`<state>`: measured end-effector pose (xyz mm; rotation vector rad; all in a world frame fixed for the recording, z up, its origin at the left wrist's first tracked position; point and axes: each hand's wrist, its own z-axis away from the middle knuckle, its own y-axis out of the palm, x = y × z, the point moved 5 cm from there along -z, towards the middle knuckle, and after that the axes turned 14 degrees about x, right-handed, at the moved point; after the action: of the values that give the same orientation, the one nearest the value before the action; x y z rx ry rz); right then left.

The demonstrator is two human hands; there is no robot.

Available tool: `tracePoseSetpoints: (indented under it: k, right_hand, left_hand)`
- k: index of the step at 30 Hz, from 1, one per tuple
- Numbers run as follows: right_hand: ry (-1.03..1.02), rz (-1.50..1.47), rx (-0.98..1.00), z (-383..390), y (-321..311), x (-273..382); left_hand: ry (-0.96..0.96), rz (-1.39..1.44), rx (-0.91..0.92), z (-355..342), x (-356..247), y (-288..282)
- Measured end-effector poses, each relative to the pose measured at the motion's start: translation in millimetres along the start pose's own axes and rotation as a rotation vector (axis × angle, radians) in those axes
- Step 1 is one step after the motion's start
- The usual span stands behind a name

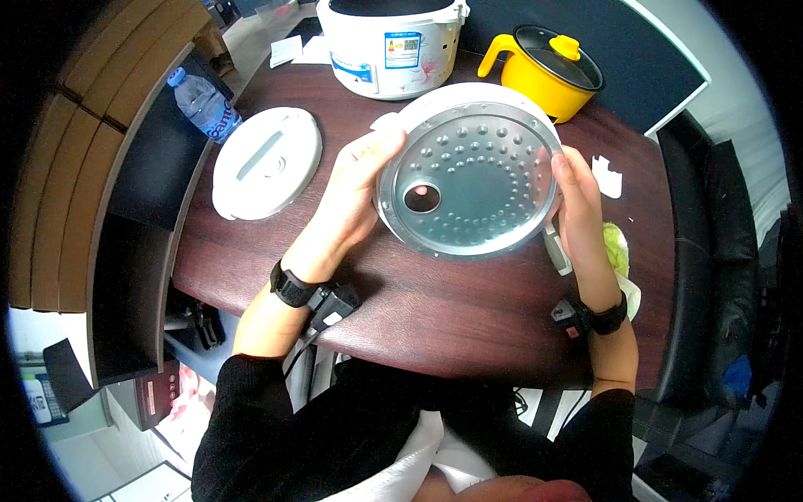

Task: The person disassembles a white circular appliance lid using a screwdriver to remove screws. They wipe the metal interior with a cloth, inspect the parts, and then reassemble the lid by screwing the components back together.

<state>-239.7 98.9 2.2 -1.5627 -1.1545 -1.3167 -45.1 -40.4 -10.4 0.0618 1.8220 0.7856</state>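
Note:
Both of my hands hold up a round rice cooker lid above the table. Its silvery, dimpled metal side faces me, with a round hole near the left edge and a white rim showing behind. My left hand grips the left edge, thumb on the metal. On the opposite edge, my right hand has its thumb on the rim and its fingers behind. Below that hand a grey handle-like piece sticks out; whether it belongs to the lid I cannot tell. A round white cover with a long recess lies at the left.
The white rice cooker body stands lidless at the back of the dark wooden table. Right of it is a yellow pot with a glass lid. A water bottle, white scraps and a green-white cloth are around the edges.

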Motion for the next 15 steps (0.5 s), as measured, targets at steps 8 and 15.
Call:
tracePoseSetpoints:
  k: [8,15]
  right_hand:
    - [-0.013,0.069,-0.053,-0.4,-3.1,-1.4]
    - [-0.048,0.163,-0.109,-1.2,-8.3,-3.6]
  left_hand:
    - [0.008,-0.107,0.021,-3.0,1.3,-2.2]
    - [0.072,-0.350,0.016,-0.2,-1.1,-2.5]
